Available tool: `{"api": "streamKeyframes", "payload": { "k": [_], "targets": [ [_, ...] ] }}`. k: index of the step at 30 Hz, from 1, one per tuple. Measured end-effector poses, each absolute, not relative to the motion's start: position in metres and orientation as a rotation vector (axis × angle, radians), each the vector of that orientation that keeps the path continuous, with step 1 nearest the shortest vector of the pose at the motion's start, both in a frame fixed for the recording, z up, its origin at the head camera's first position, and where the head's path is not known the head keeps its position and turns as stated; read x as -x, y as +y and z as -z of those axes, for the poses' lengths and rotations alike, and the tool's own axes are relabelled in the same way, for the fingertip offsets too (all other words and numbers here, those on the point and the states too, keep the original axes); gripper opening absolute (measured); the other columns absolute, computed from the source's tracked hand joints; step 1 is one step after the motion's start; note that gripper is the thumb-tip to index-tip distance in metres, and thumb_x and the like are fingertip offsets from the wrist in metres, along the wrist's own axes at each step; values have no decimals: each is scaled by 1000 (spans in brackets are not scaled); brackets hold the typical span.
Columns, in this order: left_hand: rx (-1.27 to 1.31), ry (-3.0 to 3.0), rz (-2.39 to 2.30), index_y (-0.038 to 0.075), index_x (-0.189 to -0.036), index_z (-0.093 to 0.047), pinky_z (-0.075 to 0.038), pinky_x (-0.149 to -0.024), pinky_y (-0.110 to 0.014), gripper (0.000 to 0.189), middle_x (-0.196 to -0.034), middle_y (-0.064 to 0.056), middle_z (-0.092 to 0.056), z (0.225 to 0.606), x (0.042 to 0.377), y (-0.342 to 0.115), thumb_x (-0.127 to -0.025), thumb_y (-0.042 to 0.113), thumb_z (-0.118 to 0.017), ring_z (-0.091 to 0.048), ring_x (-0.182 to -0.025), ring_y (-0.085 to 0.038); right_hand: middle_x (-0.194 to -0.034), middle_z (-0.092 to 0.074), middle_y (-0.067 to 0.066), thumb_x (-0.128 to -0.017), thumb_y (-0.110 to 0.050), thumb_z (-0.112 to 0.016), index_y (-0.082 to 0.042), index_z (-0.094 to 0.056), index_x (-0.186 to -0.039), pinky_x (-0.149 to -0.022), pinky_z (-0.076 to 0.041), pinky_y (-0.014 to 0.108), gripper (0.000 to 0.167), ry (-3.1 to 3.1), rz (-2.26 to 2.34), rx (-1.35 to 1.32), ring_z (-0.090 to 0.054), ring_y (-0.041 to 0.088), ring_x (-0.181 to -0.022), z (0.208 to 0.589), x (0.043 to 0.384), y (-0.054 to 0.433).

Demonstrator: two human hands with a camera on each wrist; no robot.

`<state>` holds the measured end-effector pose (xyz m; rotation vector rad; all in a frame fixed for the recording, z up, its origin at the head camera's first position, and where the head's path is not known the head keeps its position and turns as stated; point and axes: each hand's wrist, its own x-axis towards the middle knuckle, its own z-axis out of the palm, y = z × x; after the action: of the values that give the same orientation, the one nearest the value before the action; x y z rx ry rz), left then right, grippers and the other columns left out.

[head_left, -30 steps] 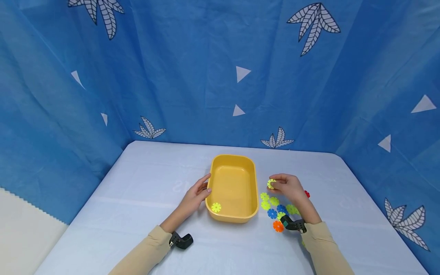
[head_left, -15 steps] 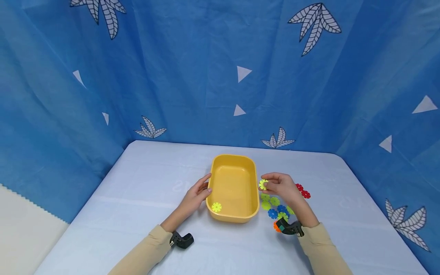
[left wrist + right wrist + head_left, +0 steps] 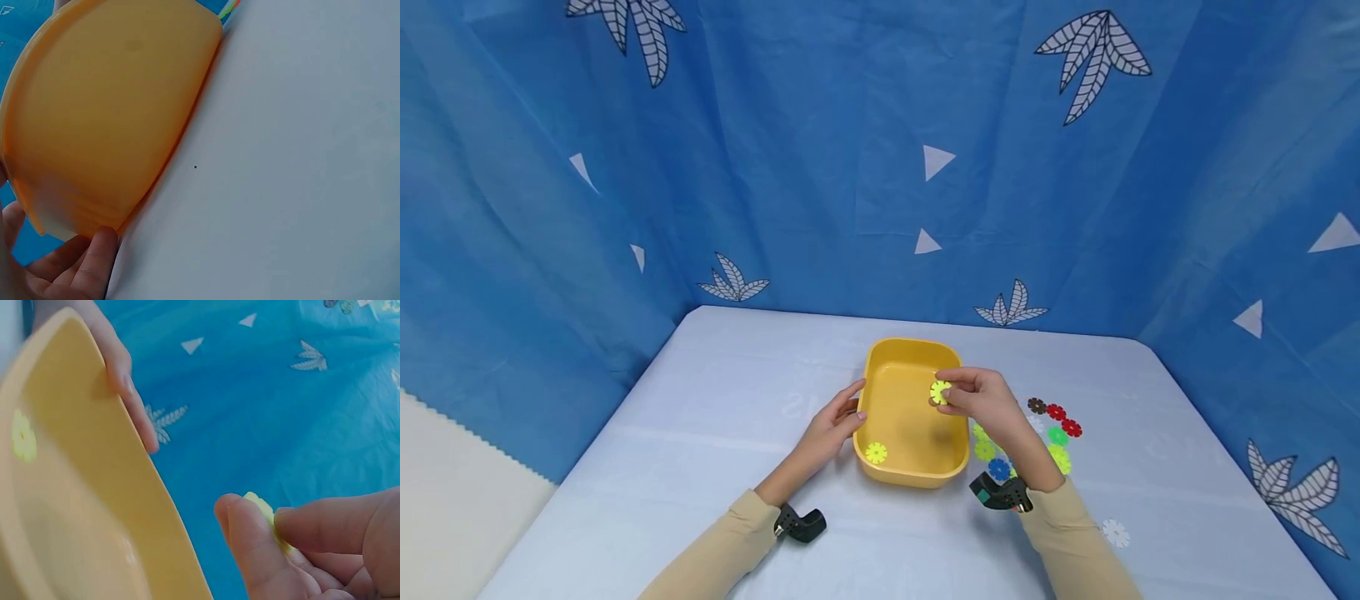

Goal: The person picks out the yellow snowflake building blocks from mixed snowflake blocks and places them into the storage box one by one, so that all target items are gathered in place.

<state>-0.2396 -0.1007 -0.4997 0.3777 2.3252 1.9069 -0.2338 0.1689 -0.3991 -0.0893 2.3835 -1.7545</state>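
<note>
Disc (image 3: 938, 392) pinched at a yellow basin (image 3: 902, 408)

At the centre of the head view, the right hand (image 3: 988, 402) pinches the yellow-green disc over the basin's right part; only the right wrist view shows it nearly edge-on between the fingertips (image 3: 237, 515). Another disc (image 3: 876, 452) lies in the basin's lower-left corner. The left hand (image 3: 826, 432) rests relaxed fingers on the basin's left side (the left wrist view adds the basin's outer wall). Loose coloured discs (image 3: 1058, 436) lie right of centre, partly hidden by the right forearm (image 3: 1036, 465).
</note>
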Motion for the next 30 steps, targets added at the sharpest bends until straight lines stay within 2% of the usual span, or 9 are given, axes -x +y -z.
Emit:
{"api": "streamKeyframes", "payload": {
  "k": [2, 7, 13, 17, 24, 30],
  "targets": [
    [-388, 2324, -1899, 22, -158, -39, -57, -103, -43, 59, -148, -21, -54, 500, 240, -101, -102, 21, -59, -58, -133, -37, -124, -69, 23, -99, -1, -58, 7, -61, -133, -89, -62, 40, 35, 2369, 1749, 104, -77, 25, -99, 401, 235, 159],
    [-400, 2327, -1895, 21, -158, -39, -58, -103, -43, 59, -148, -22, -54, 499, 240, -102, -103, 20, -58, -58, -133, -37, -110, -72, 22, -96, 2, -61, 10, -63, -129, -87, -62, 45, 34, 2351, 1732, 128, -78, 28, -93, 409, 239, 135],
    [-401, 2318, -1890, 20, -159, -38, -56, -105, -45, 59, -150, -22, -53, 499, 240, -101, -103, 20, -57, -56, -135, -38, -95, -72, 17, -94, 4, -63, 8, -68, -124, -80, -65, 39, 31, 2367, 1677, 111, -78, 28, -87, 421, 241, 111],
    [-397, 2316, -1885, 22, -159, -38, -55, -106, -47, 59, -151, -22, -52, 501, 241, -101, -103, 21, -58, -55, -137, -38, -92, -71, 16, -93, 3, -64, 4, -71, -121, -78, -65, 35, 28, 2370, 1656, 99, -78, 27, -84, 428, 242, 101],
    [-390, 2315, -1893, 21, -158, -39, -56, -104, -46, 59, -150, -21, -53, 501, 240, -101, -103, 22, -59, -56, -135, -37, -95, -67, 13, -94, 2, -65, 2, -71, -121, -76, -65, 29, 28, 2415, 1581, 60, -70, 15, -73, 438, 243, 92],
    [-390, 2311, -1900, 21, -158, -39, -56, -105, -46, 58, -149, -22, -54, 501, 240, -101, -103, 20, -58, -57, -134, -38, -97, -67, 13, -94, 2, -64, 0, -72, -120, -74, -65, 28, 28, 2510, 1458, 88, -69, 14, -72, 441, 241, 91]
  ]
}}
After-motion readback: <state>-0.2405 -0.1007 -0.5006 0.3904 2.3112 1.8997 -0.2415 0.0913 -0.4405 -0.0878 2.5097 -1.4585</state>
